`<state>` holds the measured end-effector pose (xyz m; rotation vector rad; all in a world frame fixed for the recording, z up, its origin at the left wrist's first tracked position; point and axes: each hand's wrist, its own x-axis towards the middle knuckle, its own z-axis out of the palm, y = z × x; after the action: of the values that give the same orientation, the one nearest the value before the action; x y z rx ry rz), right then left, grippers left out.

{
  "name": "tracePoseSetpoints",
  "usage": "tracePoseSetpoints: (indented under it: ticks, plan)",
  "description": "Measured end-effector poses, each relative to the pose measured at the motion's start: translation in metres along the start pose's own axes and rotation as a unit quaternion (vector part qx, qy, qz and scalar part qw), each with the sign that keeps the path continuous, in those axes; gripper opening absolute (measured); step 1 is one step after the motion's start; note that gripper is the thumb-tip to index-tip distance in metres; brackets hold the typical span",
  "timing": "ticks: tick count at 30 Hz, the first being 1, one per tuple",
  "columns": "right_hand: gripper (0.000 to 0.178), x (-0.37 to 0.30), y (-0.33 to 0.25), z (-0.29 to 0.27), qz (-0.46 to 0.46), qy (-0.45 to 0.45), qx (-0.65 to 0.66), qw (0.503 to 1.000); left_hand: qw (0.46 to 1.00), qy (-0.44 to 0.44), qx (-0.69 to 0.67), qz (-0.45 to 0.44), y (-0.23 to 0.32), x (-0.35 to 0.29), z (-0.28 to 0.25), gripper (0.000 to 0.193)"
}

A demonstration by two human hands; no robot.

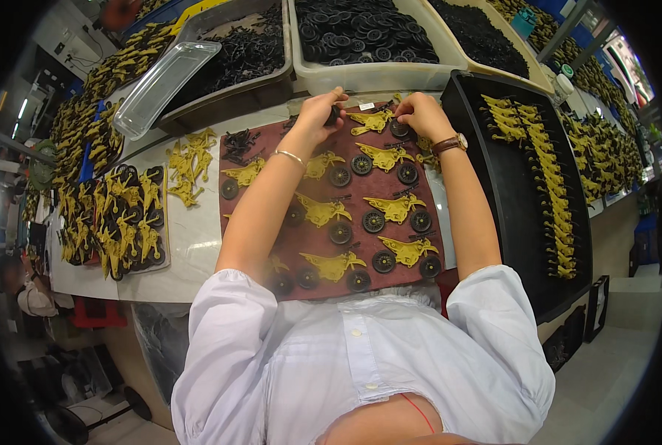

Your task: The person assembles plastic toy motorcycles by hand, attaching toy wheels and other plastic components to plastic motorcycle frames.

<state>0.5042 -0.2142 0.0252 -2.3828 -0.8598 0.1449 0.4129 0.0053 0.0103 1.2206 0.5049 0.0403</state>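
Observation:
Yellow toy motorcycle bodies (pixel 396 208) lie in rows on a dark red mat (pixel 357 265), most with black spoked wheels (pixel 373 221) beside them. Over the mat's far edge, my left hand (pixel 318 119) is closed around a dark round piece that looks like a black wheel (pixel 333 115), partly hidden by the fingers. To its right, my right hand (pixel 424 119) pinches at a black wheel (pixel 399 129) at the right end of a far-row motorcycle body (pixel 372 122). Thin black parts (pixel 240 144) are heaped on the mat's far left corner.
Behind the mat stand a white bin of black wheels (pixel 368 33) and bins of small black parts (pixel 253 44). A clear plastic tray (pixel 164 87) leans at the left bin. A black tray (pixel 520 200) with yellow parts is on the right; stacked toy motorcycles (pixel 116 222) sit left.

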Motion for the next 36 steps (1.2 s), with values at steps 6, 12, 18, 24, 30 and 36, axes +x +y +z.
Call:
tracePoseSetpoints:
  ticks: [6,12,18,24,30,36]
  plan:
    - [0.017,-0.008,-0.015,0.001,-0.012,0.058,-0.009,0.998,0.950,-0.014,-0.280,-0.135,0.004,-0.011,0.012,0.040]
    - [0.029,-0.004,-0.051,0.015,-0.086,0.004,0.227,0.970,0.964,-0.058,-0.248,-0.076,0.000,-0.015,0.022,0.045]
    - [0.029,-0.006,-0.064,0.026,-0.073,-0.077,0.273,0.956,0.986,-0.036,-0.158,-0.036,0.010,-0.034,0.029,0.044]
    - [0.018,0.003,-0.056,0.032,-0.058,-0.005,0.404,0.913,0.989,-0.077,-0.124,0.014,0.030,-0.035,0.003,0.035]
    - [0.018,0.008,-0.020,0.050,-0.043,0.022,0.275,0.960,0.970,-0.076,-0.216,0.076,0.068,-0.003,-0.011,0.058]
    - [0.018,0.012,-0.035,0.067,-0.063,0.053,0.125,0.989,0.860,0.039,0.273,0.429,0.066,0.111,-0.055,0.027]
